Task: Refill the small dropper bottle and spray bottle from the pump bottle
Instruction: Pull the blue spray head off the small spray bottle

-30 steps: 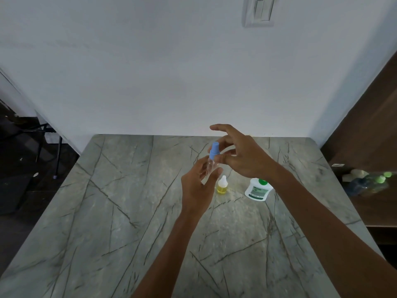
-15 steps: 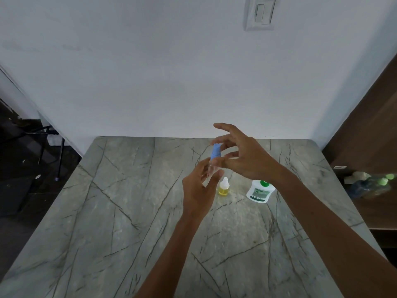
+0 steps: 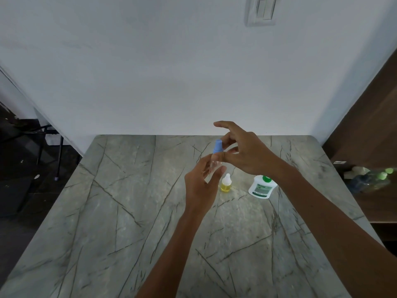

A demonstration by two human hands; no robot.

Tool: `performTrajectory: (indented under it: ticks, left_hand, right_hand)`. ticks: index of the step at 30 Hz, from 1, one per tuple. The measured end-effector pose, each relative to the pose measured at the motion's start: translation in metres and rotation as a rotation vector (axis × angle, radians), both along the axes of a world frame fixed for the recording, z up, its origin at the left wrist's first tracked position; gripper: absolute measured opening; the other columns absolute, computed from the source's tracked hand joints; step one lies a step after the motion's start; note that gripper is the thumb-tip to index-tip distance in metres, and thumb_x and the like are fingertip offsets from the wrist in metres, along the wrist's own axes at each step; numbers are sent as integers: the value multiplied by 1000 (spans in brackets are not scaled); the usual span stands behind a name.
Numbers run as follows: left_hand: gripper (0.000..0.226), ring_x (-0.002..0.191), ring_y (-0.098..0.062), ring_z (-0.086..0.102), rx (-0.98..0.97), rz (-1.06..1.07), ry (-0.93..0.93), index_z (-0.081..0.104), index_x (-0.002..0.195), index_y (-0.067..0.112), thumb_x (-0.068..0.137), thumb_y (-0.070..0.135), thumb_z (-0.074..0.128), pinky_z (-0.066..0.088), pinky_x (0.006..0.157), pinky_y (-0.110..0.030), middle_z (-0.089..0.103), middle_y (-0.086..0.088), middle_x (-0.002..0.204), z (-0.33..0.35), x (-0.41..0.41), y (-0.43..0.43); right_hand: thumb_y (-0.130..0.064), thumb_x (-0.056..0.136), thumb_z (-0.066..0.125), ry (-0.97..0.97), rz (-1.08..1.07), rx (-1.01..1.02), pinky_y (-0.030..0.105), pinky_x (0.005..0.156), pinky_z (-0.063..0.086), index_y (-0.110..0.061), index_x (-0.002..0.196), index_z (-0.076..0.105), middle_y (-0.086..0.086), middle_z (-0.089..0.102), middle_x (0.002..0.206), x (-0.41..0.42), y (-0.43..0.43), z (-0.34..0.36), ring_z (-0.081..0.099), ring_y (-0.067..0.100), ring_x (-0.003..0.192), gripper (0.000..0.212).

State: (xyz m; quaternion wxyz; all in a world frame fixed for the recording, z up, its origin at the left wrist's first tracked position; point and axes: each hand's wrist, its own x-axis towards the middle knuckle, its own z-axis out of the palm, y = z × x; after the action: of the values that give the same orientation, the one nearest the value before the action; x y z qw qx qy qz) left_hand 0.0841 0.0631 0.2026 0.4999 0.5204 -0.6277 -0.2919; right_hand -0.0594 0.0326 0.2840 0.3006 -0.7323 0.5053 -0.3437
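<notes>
- Item held: the spray bottle [image 3: 216, 150], a small clear body with a blue cap, is upright in the air above the table [image 3: 129, 211], between both hands.
- Left hand [image 3: 202, 186]: the fingers are curled round the clear lower body, with the thumb on the near side. The grip is closed on the bottle and hides most of the body.
- Right hand [image 3: 247, 153]: the thumb and a bent finger pinch the bottle where the blue cap meets the clear neck. The index finger [image 3: 225, 125] is extended above the cap and touches nothing. The hand is closed only at the pinch.
- Position relative to the fingers: the blue cap stands above the left fingertips and just left of the right pinch. The body sits inside the left grip.
- Handling judgement: the bottle looks light, rigid and thin-walled. Smooth plastic is likely to be slippery, more so if wet. I advise holding the body firmly without squeezing it and turning at the collar, not at the tip of the cap.
- Contents: I cannot tell the fill level of the spray bottle.
- Dropper bottle [image 3: 226, 184]: it holds yellow liquid and stands capped on the table, just right of the left thumb, not touched.
- Pump bottle [image 3: 262, 187]: it is white, with its top partly hidden under the right wrist. Contact cannot be confirmed.
</notes>
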Motion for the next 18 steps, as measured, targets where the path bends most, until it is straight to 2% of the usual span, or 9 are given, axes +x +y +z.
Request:
performTrajectory:
  ticks: [3, 4, 6, 8, 10, 14, 18]
  left_hand:
    - [29, 90, 15, 61, 16, -7, 2, 64, 113, 21, 87, 32, 68, 47, 79, -3, 68, 17, 98, -2, 4, -1]
    - [30, 90, 14, 61, 20, -8, -4, 63, 114, 22, 87, 34, 67, 48, 80, -4, 68, 16, 100, -2, 5, -2]
    - [32, 92, 12, 62, 20, -14, -8, 63, 116, 21, 87, 34, 67, 50, 82, -8, 69, 15, 103, -4, 9, -3]
    - [31, 93, 13, 62, 16, -26, 9, 63, 116, 21, 87, 33, 68, 49, 83, -8, 67, 17, 103, -4, 11, -3]
    - [30, 92, 14, 61, 15, -27, 20, 64, 114, 22, 87, 33, 68, 48, 83, -6, 66, 18, 103, -3, 14, -3]
    - [30, 95, 2, 66, 27, -41, 29, 64, 113, 21, 87, 36, 67, 52, 84, -14, 71, 10, 103, -6, 21, -4]
    - [30, 89, 17, 60, 43, -48, 15, 64, 112, 21, 86, 36, 68, 46, 81, -3, 68, 15, 102, -7, 28, -5]
  right_hand:
    - [-19, 74, 79, -48, 31, 29, 23, 78, 53, -27, 136, 38, -2, 67, 97, 3, -1, -1, 62, 4, 90, 74]
    - [-21, 73, 79, -48, 40, 40, 23, 78, 54, -28, 137, 36, -3, 66, 101, 3, -1, -1, 62, 5, 93, 77]
    - [-35, 68, 82, -6, 32, 45, 20, 76, 53, -32, 138, 33, -10, 61, 111, 6, -1, 1, 59, 2, 96, 85]
    - [-44, 67, 80, 34, -5, 29, 18, 74, 53, -33, 137, 34, -13, 59, 108, 9, 0, 2, 58, -1, 93, 84]
    - [-34, 72, 79, 7, -28, 18, 19, 76, 53, -28, 136, 38, -7, 63, 99, 12, 0, 2, 60, -1, 89, 76]
    - [-15, 78, 75, -11, -12, 46, 23, 81, 53, -25, 136, 39, -2, 67, 96, 18, 0, 2, 62, 3, 89, 69]
    - [-10, 81, 70, -15, -7, 57, 29, 83, 53, -26, 136, 39, 0, 68, 98, 24, 3, 2, 62, 6, 92, 65]
